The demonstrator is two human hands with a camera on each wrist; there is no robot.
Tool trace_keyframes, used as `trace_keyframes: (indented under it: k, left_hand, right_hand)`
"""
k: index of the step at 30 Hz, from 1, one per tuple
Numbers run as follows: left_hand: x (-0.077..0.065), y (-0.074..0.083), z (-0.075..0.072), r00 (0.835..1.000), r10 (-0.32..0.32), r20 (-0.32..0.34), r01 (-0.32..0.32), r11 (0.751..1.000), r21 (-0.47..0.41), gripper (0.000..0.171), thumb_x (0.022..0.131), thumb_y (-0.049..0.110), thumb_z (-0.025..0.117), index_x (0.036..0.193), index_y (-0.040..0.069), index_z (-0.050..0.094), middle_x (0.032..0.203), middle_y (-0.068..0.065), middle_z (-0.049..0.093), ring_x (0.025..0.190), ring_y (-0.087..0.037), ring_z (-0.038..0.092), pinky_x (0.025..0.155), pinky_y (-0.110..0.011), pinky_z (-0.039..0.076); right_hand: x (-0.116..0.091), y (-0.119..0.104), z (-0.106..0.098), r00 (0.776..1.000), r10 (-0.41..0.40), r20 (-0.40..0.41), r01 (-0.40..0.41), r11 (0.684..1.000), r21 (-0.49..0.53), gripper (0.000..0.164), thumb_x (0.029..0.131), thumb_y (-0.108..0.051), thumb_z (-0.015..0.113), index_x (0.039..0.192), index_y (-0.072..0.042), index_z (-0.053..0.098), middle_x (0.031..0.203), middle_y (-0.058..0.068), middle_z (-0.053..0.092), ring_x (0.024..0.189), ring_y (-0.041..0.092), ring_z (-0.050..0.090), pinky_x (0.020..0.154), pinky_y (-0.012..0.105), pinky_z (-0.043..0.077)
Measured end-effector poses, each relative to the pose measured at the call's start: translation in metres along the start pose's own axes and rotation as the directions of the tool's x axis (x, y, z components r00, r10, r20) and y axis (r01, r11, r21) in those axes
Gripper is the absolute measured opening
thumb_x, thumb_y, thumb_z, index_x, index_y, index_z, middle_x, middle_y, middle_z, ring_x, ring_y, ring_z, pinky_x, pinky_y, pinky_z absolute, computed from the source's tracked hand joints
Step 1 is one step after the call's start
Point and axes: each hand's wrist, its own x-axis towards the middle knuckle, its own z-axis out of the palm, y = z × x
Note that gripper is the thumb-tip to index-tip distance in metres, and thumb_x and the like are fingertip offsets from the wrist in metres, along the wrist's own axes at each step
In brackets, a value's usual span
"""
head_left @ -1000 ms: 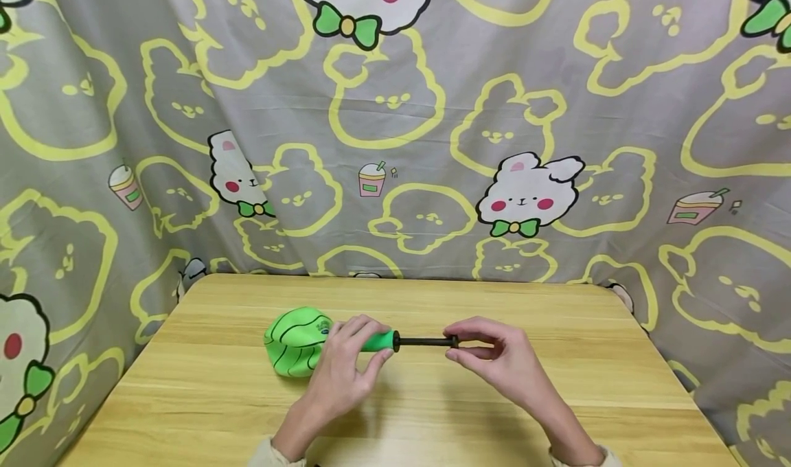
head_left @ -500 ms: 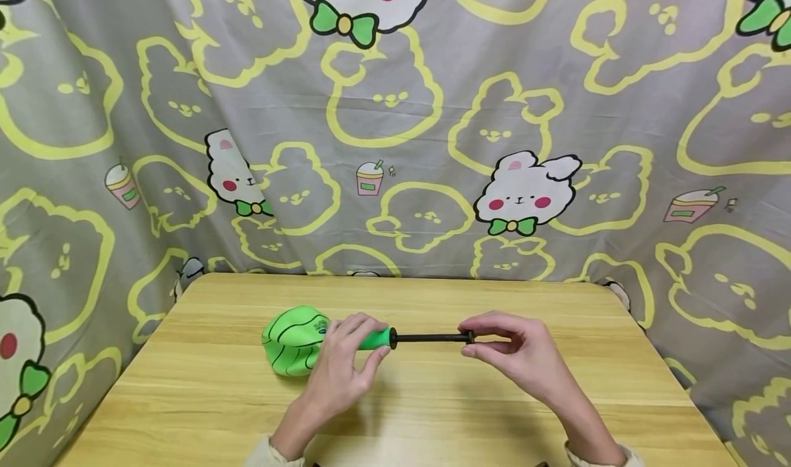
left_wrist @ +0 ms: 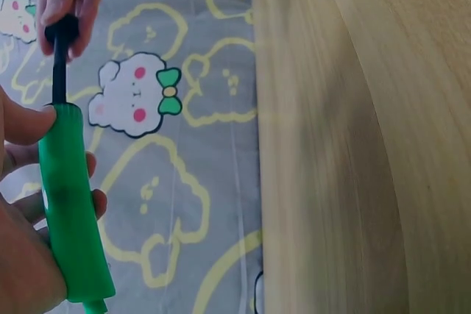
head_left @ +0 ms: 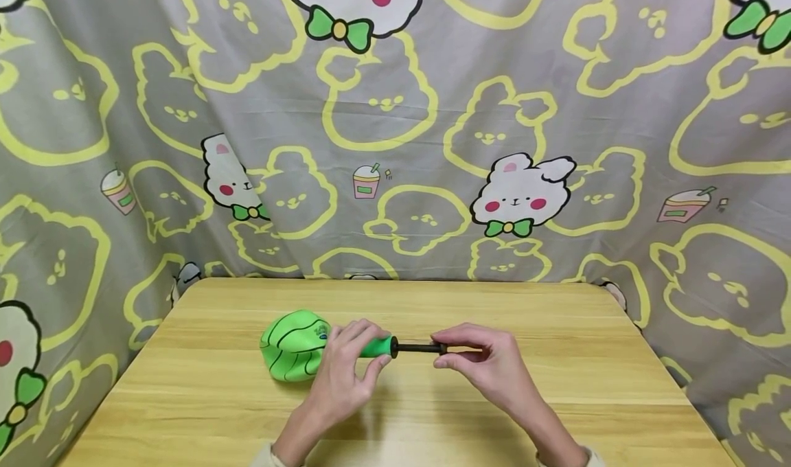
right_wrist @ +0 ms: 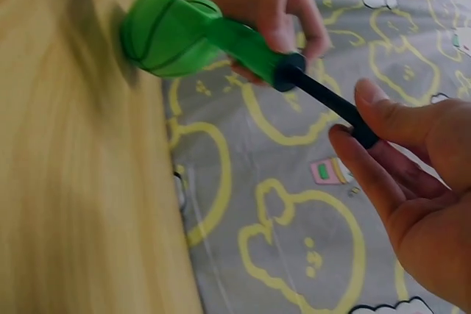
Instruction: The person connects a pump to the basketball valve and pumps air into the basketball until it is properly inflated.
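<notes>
My left hand (head_left: pixel 346 371) grips the green barrel of a small hand pump (left_wrist: pixel 70 196), held roughly level above the table. Between the thumb and fingertips of my right hand (head_left: pixel 494 364) is the black end of the pump's plunger (head_left: pixel 420 348), part of whose rod shows outside the barrel. To the left of the left hand, a green ball with black lines (head_left: pixel 289 347) looks soft and dented. The pump's near end points at the ball, but my left hand hides where they meet in the head view.
The wooden table (head_left: pixel 204 391) lies beneath both hands. Behind it and at its sides hangs a grey curtain (head_left: pixel 408 213) printed with yellow outlines and white cartoon rabbits.
My right hand first drew the plunger further out to the right, then pushed it leftward, so less rod shows now. The left hand and the ball stay nearly in place.
</notes>
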Motion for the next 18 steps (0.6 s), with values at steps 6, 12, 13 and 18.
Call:
trace_keyframes:
  k: [6,12,13,18]
  left_hand:
    - [0.000,0.001,0.000,1.000,0.004,0.016,-0.005,1.000,0.006,0.025,0.083,0.019,0.078,0.107,0.016,0.071,0.103,0.007,0.068,0.098,-0.011,0.064,0.085,-0.037,0.042]
    - [0.000,0.002,0.002,0.999,0.021,0.025,-0.021,0.999,0.023,0.024,0.083,0.020,0.079,0.105,0.018,0.071,0.102,0.009,0.066,0.097,-0.009,0.063,0.084,-0.036,0.040]
    - [0.000,0.003,0.002,0.999,0.024,0.026,-0.025,0.999,0.026,0.024,0.082,0.020,0.079,0.105,0.018,0.071,0.102,0.009,0.066,0.096,-0.009,0.063,0.085,-0.036,0.040]
    - [-0.001,0.004,0.004,0.999,0.047,0.023,-0.048,0.998,0.036,0.024,0.081,0.020,0.079,0.103,0.017,0.071,0.101,0.009,0.065,0.095,-0.008,0.062,0.084,-0.036,0.040]
  right_hand:
    - [-0.001,0.010,0.017,0.999,-0.025,-0.033,0.026,0.999,0.041,0.030,0.080,0.004,0.082,0.110,0.000,0.077,0.104,0.017,0.075,0.095,0.023,0.074,0.072,0.038,0.060]
    - [-0.002,0.019,0.032,0.996,-0.055,-0.064,0.059,0.996,0.062,0.030,0.079,0.005,0.082,0.109,0.005,0.076,0.103,0.018,0.075,0.094,0.022,0.075,0.071,0.038,0.059]
    - [-0.002,0.020,0.034,0.996,-0.054,-0.067,0.059,0.996,0.063,0.030,0.079,0.005,0.082,0.109,0.006,0.076,0.103,0.018,0.075,0.095,0.022,0.075,0.071,0.038,0.059]
    - [-0.004,0.024,0.043,0.997,-0.029,-0.072,0.034,0.997,0.065,0.028,0.081,0.002,0.082,0.109,0.005,0.076,0.104,0.019,0.075,0.096,0.023,0.074,0.072,0.037,0.059]
